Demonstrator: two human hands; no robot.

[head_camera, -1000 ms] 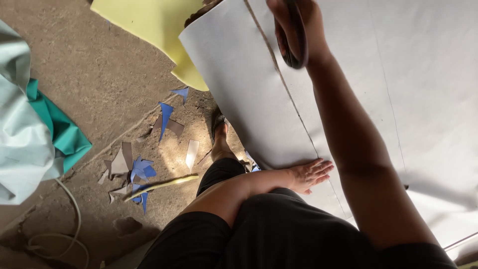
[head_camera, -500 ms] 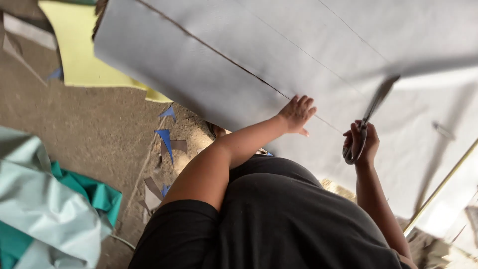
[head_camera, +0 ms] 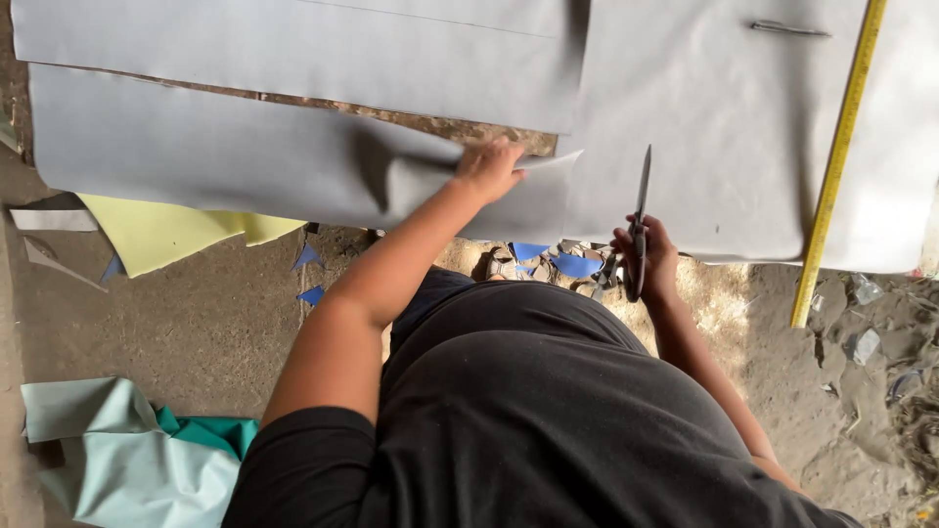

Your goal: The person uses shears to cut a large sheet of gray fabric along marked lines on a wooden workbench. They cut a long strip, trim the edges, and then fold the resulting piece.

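View: head camera looked straight down on a person in a black shirt (head_camera: 528, 411) bent over a dirt floor (head_camera: 176, 323).

Left hand: the left hand (head_camera: 489, 168) lay palm down with fingers bent on the edge of the grey sheet (head_camera: 225, 161), pinching a raised fold of it; holding the sheet.

Right hand: the right hand (head_camera: 646, 256) was closed round the handles of the scissors (head_camera: 641, 210); holding them.

Scissors, axis: long axis ran almost 12 to 6 o'clock, tips toward 12, handles at 6 in the fist. Blades looked together; a slight gap could not be ruled out.

Scissors, place: at 3 o'clock of the left hand, near it but apart, blades over the near edge of the large grey sheet (head_camera: 714, 137).

Grey sheet, axis: long side ran 9 to 3 o'clock; a second grey strip (head_camera: 293, 49) lay at 12 o'clock of it, with a narrow line of bare floor between.

Surroundings: yellow tape measure (head_camera: 839, 161) ran from 12 to 6 o'clock across the large sheet, at 3 o'clock of the scissors, well apart. A small thin metal tool (head_camera: 787, 28) lay on the sheet at 1 o'clock. Yellow sheet (head_camera: 161, 235) poked out under the grey sheet at 9 o'clock. Blue scraps (head_camera: 572, 264) lay on the floor just beside the right hand. Pale teal cloth (head_camera: 127, 450) sat at 7 o'clock.

Obstruction: the person's own torso hid the floor at 6 o'clock.
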